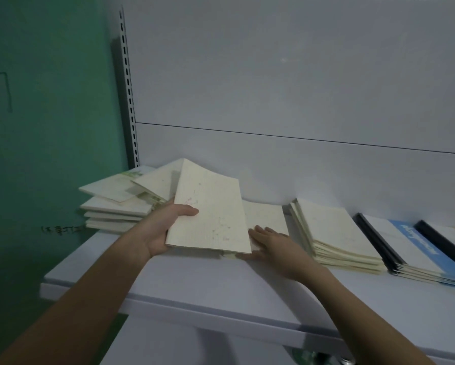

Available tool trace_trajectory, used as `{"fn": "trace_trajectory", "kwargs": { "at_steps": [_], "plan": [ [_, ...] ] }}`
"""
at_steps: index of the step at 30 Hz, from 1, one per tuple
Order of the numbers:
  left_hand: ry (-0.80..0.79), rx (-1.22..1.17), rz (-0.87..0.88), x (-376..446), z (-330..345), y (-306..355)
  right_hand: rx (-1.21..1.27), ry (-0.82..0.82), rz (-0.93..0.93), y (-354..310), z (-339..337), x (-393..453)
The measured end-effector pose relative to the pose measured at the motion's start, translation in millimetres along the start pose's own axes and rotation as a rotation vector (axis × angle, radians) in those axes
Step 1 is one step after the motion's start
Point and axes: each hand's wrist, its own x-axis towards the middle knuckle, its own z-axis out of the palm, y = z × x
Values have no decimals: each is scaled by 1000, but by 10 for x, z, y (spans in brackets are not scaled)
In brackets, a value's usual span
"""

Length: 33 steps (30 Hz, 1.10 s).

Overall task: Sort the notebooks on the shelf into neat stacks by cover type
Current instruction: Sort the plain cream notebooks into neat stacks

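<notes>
- The white shelf [194,291] fills the foreground, its front edge nearest the camera.
- The left hand [165,227] grips a cream notebook [210,214] by its left edge, thumb on the cover, tilting it up off the shelf at about 12 o'clock.
- The right hand [271,243] lies flat, fingers straight, on a cream notebook stack [265,217] lying under the lifted one.
- At 3 o'clock sits a neat cream stack [339,238], then blue-and-white notebooks with dark spines [410,248].
- At 10 o'clock a loose pile of pale green-printed notebooks [115,204] lies askew near the slotted upright [128,88].
</notes>
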Motion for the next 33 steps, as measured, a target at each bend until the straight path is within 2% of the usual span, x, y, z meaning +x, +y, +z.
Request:
{"fn": "trace_trajectory", "kwargs": {
  "at_steps": [2,8,10,12,14,17,22,25,27,29,31,33],
  "plan": [
    [-9,1,-7,9,19,21,167,52,48,29,-109,-73],
    [-29,-30,2,34,133,120,766,528,320,-34,-519,-103],
    [-41,-25,-1,48,191,130,865,657,349,-123,-623,-125],
    [-51,-19,-21,61,270,123,848,720,317,-256,-692,-151],
    [-53,-14,-32,78,361,94,693,720,229,-429,-725,-196],
    [-107,-16,-30,93,508,67,462,632,41,-696,-654,-265],
    [-146,-141,-45,78,541,122,374,474,-101,-863,-614,-259],
    [-119,-137,-37,26,500,183,311,307,-161,-826,-645,-217],
    [-52,-131,-1,-3,464,207,518,271,-123,-773,-658,-189],
    [10,-154,28,-35,407,228,758,446,26,-664,-633,-125],
    [30,-186,44,-62,342,250,748,580,217,-496,-528,-32],
    [44,-200,59,-90,286,273,577,486,314,-314,-357,42]
  ]
}}
